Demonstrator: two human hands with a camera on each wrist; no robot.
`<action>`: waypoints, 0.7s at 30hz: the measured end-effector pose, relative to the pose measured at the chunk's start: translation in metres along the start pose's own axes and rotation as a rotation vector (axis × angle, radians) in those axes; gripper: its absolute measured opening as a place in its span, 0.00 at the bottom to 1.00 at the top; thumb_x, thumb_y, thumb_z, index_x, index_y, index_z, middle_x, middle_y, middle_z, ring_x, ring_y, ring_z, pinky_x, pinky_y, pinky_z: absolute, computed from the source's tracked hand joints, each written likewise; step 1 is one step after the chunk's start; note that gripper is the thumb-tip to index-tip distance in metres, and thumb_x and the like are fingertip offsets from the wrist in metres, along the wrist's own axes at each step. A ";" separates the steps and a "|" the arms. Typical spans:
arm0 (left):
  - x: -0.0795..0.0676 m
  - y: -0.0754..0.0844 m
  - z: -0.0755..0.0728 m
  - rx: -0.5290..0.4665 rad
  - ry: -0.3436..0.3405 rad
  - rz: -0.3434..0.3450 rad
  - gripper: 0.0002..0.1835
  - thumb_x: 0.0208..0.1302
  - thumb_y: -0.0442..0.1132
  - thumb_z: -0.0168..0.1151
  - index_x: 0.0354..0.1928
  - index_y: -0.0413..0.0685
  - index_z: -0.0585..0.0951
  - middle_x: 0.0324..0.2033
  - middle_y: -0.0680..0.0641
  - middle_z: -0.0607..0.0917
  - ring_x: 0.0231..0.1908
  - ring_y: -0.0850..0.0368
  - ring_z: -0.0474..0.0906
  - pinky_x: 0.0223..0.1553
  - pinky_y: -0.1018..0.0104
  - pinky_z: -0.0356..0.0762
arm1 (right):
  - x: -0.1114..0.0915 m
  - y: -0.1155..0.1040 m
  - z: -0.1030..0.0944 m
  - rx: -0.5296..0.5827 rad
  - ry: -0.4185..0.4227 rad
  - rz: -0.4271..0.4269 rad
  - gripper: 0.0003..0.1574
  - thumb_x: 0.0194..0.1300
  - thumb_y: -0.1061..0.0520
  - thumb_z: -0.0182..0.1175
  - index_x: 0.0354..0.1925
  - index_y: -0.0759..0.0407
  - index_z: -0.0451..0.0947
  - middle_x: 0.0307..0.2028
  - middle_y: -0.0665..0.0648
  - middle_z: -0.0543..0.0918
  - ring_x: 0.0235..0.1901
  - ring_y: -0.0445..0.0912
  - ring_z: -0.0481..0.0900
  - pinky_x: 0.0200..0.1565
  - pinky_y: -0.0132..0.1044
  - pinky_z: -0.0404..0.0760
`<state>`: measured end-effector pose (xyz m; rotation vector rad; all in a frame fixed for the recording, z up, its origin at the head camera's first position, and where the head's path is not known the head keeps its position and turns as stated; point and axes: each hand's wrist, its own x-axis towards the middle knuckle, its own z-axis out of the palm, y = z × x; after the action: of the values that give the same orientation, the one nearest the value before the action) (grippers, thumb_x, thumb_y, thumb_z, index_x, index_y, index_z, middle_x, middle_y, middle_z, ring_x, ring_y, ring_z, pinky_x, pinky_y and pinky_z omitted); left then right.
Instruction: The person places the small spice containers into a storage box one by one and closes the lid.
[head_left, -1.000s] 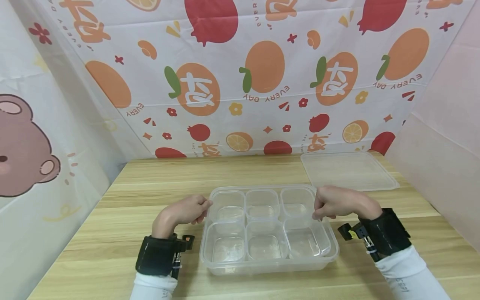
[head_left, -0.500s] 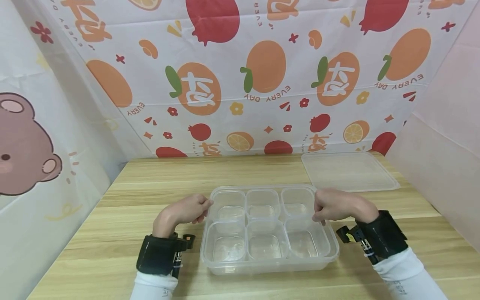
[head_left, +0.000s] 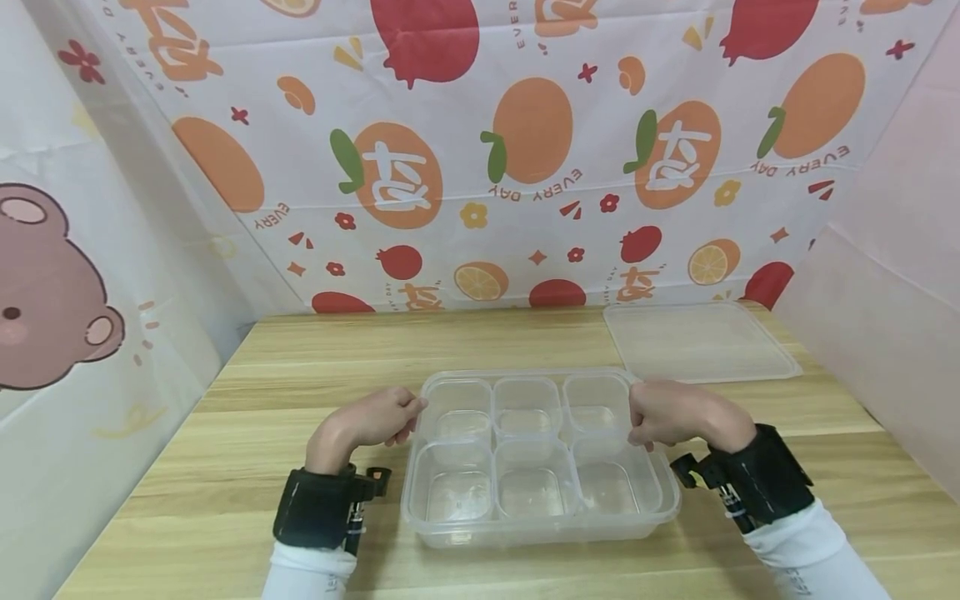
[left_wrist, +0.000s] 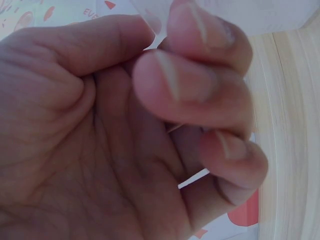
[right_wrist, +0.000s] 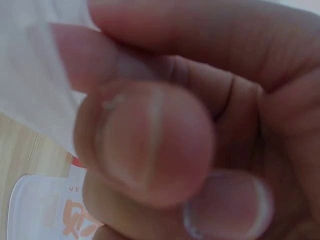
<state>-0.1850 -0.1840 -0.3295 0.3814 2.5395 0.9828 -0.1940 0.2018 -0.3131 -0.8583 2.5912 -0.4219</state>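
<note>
A clear plastic container (head_left: 540, 532) sits on the wooden table, holding several smaller clear boxes in two rows, such as the front middle box (head_left: 532, 487). No contents show inside the boxes. My left hand (head_left: 375, 418) pinches the container's left rim between thumb and forefinger. In the left wrist view the other fingers (left_wrist: 195, 95) are curled beside the clear plastic edge. At the opposite side, my right hand (head_left: 682, 414) pinches the right rim and covers part of it. Close up in the right wrist view, clear plastic (right_wrist: 35, 75) lies between my thumb and a finger.
A flat translucent lid (head_left: 701, 342) lies at the table's back right. Fruit-printed cloth (head_left: 480, 167) hangs behind the table (head_left: 247, 433), with cloth walls (head_left: 892, 275) at both sides. Both wrists wear black straps with small cameras.
My right hand and wrist have shifted slightly down and left at the right rim. The left hand, the container and the lid look practically unmoved.
</note>
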 end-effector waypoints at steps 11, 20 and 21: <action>0.000 0.000 0.001 0.009 0.008 -0.006 0.24 0.81 0.39 0.45 0.21 0.43 0.74 0.17 0.51 0.69 0.18 0.57 0.62 0.26 0.63 0.60 | -0.003 0.003 -0.002 0.061 0.051 0.028 0.19 0.63 0.63 0.66 0.16 0.54 0.80 0.12 0.43 0.68 0.14 0.36 0.63 0.22 0.30 0.63; 0.000 -0.001 0.000 0.008 0.007 -0.005 0.24 0.81 0.39 0.44 0.21 0.43 0.73 0.17 0.51 0.69 0.18 0.57 0.62 0.27 0.63 0.60 | -0.007 0.023 -0.001 0.194 0.266 0.017 0.11 0.65 0.61 0.66 0.25 0.58 0.78 0.20 0.47 0.71 0.21 0.42 0.68 0.24 0.33 0.69; 0.000 -0.001 0.000 0.008 0.006 -0.005 0.24 0.81 0.39 0.44 0.22 0.43 0.73 0.17 0.51 0.70 0.18 0.57 0.62 0.26 0.63 0.60 | -0.007 0.025 0.000 0.196 0.276 0.027 0.11 0.65 0.61 0.66 0.26 0.58 0.77 0.20 0.47 0.71 0.21 0.42 0.69 0.24 0.34 0.69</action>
<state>-0.1852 -0.1844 -0.3306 0.3749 2.5495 0.9739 -0.2016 0.2252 -0.3207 -0.7407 2.7435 -0.8231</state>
